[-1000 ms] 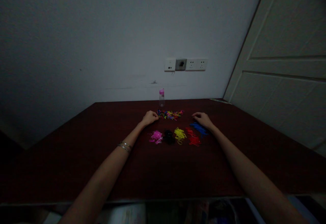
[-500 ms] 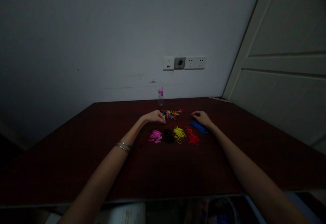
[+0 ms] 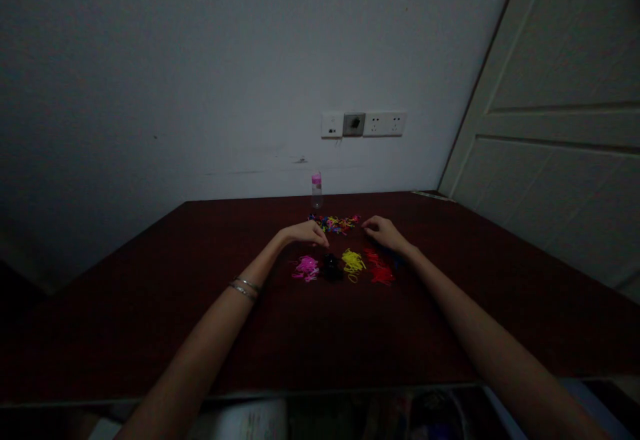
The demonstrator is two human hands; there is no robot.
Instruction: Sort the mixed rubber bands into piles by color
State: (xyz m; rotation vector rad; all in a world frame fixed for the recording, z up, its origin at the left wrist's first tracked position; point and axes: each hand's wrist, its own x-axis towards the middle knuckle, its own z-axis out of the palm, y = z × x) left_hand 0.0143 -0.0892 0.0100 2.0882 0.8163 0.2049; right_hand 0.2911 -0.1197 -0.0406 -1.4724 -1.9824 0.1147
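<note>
Small rubber bands lie on the dark red table in separate colour piles. Bent at the wrist, my left hand (image 3: 309,232) has its fingers pinched just above the pile of black rubber bands (image 3: 331,267); whatever they hold is too small to make out. My right hand (image 3: 384,231) is beside the right end of a mixed-colour pile of rubber bands (image 3: 340,225), its fingers bent and slightly apart. Pink rubber bands (image 3: 306,268), yellow rubber bands (image 3: 353,262) and red rubber bands (image 3: 380,269) lie nearer me. My right hand and wrist mostly hide the blue rubber bands (image 3: 398,261).
A clear bottle with a pink top (image 3: 317,192) stands behind the mixed pile, close to the wall. Sockets and switches (image 3: 364,124) are set in the wall. A pale panelled door (image 3: 550,120) is at the right. Below the table's front edge, a white item (image 3: 253,420) shows.
My right hand has moved left, away from the blue pile's far side toward the mixed pile, and now covers most of the blue bands. My left hand has shifted slightly toward the black pile.
</note>
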